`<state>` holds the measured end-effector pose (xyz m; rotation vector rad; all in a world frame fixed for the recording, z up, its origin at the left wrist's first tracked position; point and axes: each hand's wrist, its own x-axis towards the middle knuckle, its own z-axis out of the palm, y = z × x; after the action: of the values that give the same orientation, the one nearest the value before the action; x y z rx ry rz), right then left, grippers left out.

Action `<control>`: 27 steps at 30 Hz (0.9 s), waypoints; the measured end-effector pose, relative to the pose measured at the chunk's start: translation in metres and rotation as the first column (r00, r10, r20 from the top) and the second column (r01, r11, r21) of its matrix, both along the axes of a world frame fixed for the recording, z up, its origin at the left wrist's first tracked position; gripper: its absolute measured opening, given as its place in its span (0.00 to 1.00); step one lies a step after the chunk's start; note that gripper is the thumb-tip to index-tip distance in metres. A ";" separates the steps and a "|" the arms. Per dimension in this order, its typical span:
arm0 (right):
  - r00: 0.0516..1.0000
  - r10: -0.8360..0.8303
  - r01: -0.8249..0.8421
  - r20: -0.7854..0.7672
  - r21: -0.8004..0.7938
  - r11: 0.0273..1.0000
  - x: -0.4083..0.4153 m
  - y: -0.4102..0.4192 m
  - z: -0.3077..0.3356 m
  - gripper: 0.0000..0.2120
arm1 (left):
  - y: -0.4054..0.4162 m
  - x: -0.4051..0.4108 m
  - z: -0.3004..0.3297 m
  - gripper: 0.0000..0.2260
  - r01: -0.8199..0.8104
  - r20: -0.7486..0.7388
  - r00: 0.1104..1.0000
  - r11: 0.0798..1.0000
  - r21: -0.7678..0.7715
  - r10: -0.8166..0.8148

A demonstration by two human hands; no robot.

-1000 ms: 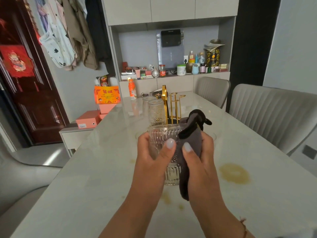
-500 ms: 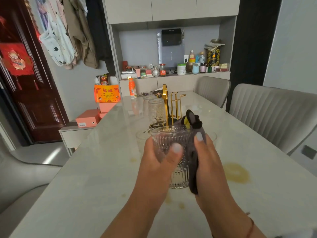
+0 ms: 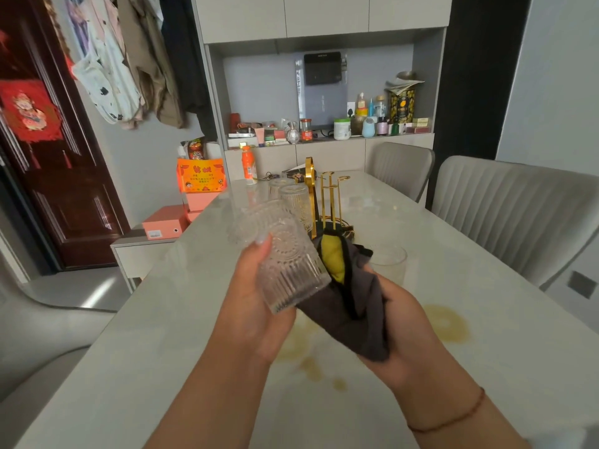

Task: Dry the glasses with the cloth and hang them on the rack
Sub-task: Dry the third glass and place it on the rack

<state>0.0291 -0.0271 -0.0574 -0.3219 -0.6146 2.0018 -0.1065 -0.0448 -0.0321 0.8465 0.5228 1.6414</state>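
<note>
My left hand grips a clear ribbed glass, tilted with its mouth toward the upper left and its base toward me. My right hand holds a dark grey cloth with a yellow patch against the glass's lower right side. Behind them stands the gold rack with upright pegs; two ribbed glasses hang upside down on its left side. Another clear glass stands on the table just right of the cloth, partly hidden by it.
The pale marble table carries yellowish stains near my hands. An orange bottle stands at the far end. Two grey chairs line the right side. Orange boxes sit on a low cabinet at the left.
The glass has been tipped from upright onto its side, mouth to the upper left. The cloth has come off the rim and now lies against the glass's lower side in my right hand.
</note>
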 end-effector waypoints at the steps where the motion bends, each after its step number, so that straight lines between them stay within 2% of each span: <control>1: 1.000 -0.002 0.001 -0.023 -0.009 1.000 -0.001 0.000 0.000 0.19 | 0.002 -0.002 0.001 0.18 -0.062 -0.011 0.998 0.998 0.005 0.062; 3: 0.999 -0.017 0.015 -0.047 -0.029 0.999 -0.001 -0.004 0.002 0.26 | 0.003 -0.001 0.002 0.19 -0.169 -0.076 0.983 0.986 0.011 0.169; 6: 0.991 -0.065 0.059 -0.121 -0.055 0.997 -0.004 -0.015 0.000 0.37 | 0.000 0.005 -0.001 0.28 -0.306 -0.176 0.937 0.952 0.005 0.302; 10: 0.986 -0.118 0.116 -0.117 -0.018 0.993 -0.011 -0.030 0.001 0.26 | -0.003 0.013 -0.005 0.29 -0.395 -0.278 0.877 0.918 0.044 0.391; 15: 0.981 -0.126 0.129 -0.144 0.013 0.992 -0.008 -0.033 0.003 0.31 | -0.009 0.017 -0.001 0.36 -0.393 -0.300 0.862 0.912 0.116 0.409; 18: 0.981 -0.161 0.166 -0.109 0.031 0.986 -0.007 -0.034 0.002 0.28 | -0.011 0.015 0.000 0.40 -0.424 -0.358 0.822 0.895 0.137 0.444; 20: 0.967 -0.244 0.248 -0.078 0.056 0.967 -0.005 -0.034 0.004 0.29 | -0.011 0.006 0.003 0.39 -0.458 -0.437 0.761 0.874 0.162 0.479; 23: 0.899 -0.436 0.424 0.032 0.181 0.887 0.003 -0.031 0.013 0.18 | -0.012 -0.013 0.011 0.32 -0.471 -0.638 0.578 0.847 0.246 0.508; 25: 0.838 -0.538 0.490 0.093 0.305 0.817 0.009 -0.028 0.023 0.17 | -0.014 -0.020 0.015 0.30 -0.415 -0.764 0.443 0.863 0.288 0.468; 27: 0.785 -0.597 0.476 0.166 0.454 0.753 0.009 -0.026 0.031 0.13 | -0.017 -0.021 0.015 0.30 -0.332 -0.837 0.364 0.896 0.294 0.409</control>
<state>0.0385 -0.0531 -0.0267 -0.5039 -0.9722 1.2323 -0.1280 -0.0614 -0.0173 1.7779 1.5081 1.4867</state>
